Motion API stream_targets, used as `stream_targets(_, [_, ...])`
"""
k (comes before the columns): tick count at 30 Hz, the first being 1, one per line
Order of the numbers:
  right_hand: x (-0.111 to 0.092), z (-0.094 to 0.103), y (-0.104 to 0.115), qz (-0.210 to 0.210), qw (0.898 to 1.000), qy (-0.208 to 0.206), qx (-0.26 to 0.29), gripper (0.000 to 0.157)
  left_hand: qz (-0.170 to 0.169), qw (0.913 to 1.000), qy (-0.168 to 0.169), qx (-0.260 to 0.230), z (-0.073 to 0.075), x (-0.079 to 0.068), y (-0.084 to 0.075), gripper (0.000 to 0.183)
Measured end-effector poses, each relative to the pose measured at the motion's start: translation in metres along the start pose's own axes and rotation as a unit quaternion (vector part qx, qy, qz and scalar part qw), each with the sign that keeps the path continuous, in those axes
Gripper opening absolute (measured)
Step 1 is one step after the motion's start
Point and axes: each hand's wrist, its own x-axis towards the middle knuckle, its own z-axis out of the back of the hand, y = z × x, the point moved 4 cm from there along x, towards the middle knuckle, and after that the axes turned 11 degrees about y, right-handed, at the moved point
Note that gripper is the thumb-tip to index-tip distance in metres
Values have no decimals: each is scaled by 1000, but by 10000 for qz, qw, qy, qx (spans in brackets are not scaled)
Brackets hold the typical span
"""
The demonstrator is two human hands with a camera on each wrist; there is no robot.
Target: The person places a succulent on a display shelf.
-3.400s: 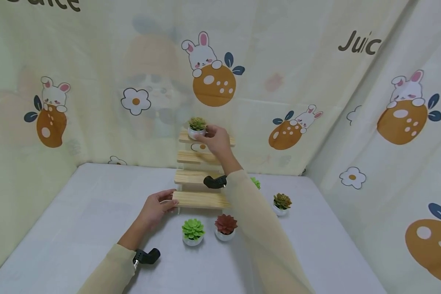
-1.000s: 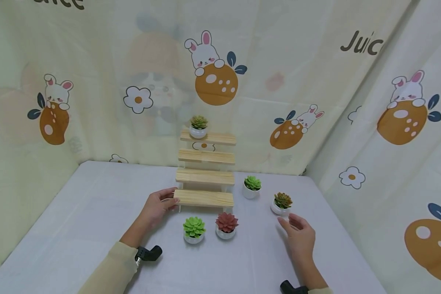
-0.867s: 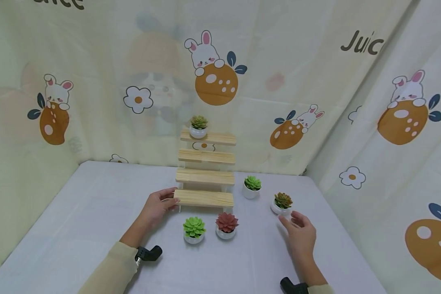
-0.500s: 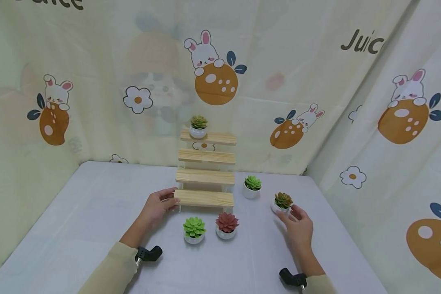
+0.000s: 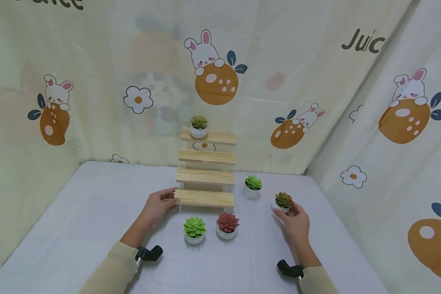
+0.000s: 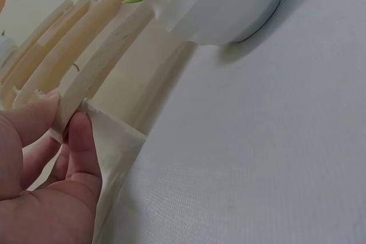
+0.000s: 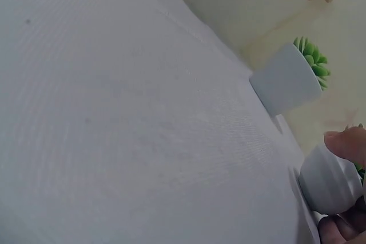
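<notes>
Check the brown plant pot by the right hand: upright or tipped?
Upright. The brown plant pot stands on the table with its leaves pointing up, and the right hand curls round its white base.

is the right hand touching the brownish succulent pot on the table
Touching. In the right wrist view, the right hand has a fingertip pressed on the brownish succulent pot.

The backdrop cloth (image 5: 95, 61) was pale cream, printed with white rabbits hugging orange spotted fruit, plus white daisies. The stepped shelf (image 5: 206, 177) was light pine. At 5 o'clock from it sat a brownish-olive succulent (image 5: 283, 199), white pot. The tablecloth (image 5: 77, 228) was plain white. The sleeves (image 5: 106, 273) were beige.
</notes>
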Motion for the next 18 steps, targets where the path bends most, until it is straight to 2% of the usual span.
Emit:
stream_targets(10, [8,-1,0,3,9995,-149,-280,78,15,10000,11,87,1,0,-4,52])
stream_targets(18, [8,1,-3,-81,9984,-264,-486,74,29,10000,6,16,0,-1,-1,52])
